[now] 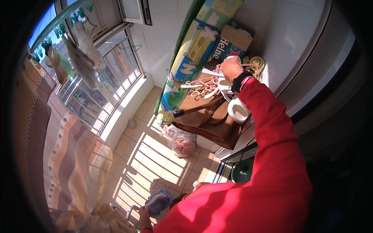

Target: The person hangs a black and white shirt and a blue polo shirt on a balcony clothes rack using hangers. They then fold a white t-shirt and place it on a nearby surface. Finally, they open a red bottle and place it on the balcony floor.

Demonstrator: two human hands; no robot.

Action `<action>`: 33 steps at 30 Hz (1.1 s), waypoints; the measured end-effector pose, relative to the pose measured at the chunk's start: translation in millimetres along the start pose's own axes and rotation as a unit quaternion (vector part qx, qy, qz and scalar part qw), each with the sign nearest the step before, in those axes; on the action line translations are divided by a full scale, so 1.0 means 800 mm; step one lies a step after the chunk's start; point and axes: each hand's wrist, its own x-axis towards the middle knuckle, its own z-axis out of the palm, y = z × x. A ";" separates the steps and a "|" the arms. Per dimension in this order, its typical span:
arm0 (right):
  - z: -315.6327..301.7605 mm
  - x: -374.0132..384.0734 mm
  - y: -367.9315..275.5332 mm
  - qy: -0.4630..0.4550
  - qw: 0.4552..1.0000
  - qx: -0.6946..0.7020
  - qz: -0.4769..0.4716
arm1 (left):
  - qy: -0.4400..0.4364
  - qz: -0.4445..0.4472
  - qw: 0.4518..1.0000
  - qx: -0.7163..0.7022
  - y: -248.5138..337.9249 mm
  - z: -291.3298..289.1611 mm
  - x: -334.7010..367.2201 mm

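While left hand (145,218) holds cloth (159,202), right (232,70) touches hangers (211,72).

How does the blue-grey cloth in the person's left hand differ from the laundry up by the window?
The blue-grey cloth is bunched in the left hand, while the hanging laundry dangles from green pegs. The blue-grey cloth is bluish; the hanging laundry is mostly whitish or brownish. Both look like soft fabric.

From my head, the left fisheye looks steeply down: my red sleeve (272,116) close, my right hand (232,69) farther out, the tiled floor (155,153) below, the barred window (87,100) at upper left.
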 end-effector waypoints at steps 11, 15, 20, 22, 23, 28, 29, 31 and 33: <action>-0.023 0.034 0.050 -0.279 0.900 0.322 0.094 | 0.038 -0.003 0.999 -0.035 -0.045 -0.013 -0.016; -0.024 0.066 0.011 -0.271 0.955 -0.078 0.088 | 0.049 -0.036 0.997 -0.057 -0.053 -0.014 -0.025; -0.036 0.118 -0.026 -0.117 0.982 0.140 -0.051 | 0.106 -0.055 0.992 -0.036 -0.060 -0.009 -0.033; -0.046 0.134 -0.061 -0.140 0.970 0.183 -0.078 | 0.127 -0.035 0.989 -0.065 -0.067 -0.004 -0.032; -0.049 0.137 -0.080 -0.123 0.961 0.222 -0.105 | 0.132 -0.039 0.989 -0.061 -0.071 -0.004 -0.030; -0.034 0.145 -0.177 -0.092 0.953 0.205 -0.201 | 0.148 -0.077 0.986 0.008 -0.084 -0.003 -0.030; -0.027 0.148 -0.199 -0.094 0.962 0.212 -0.146 | 0.144 -0.079 0.986 -0.041 -0.084 -0.001 -0.033; -0.010 0.160 -0.231 -0.066 0.981 0.124 -0.131 | 0.121 -0.089 0.986 -0.066 -0.077 0.000 -0.040; 0.005 0.176 -0.246 -0.120 0.976 0.135 -0.122 | 0.120 -0.105 0.986 -0.053 -0.066 0.002 -0.048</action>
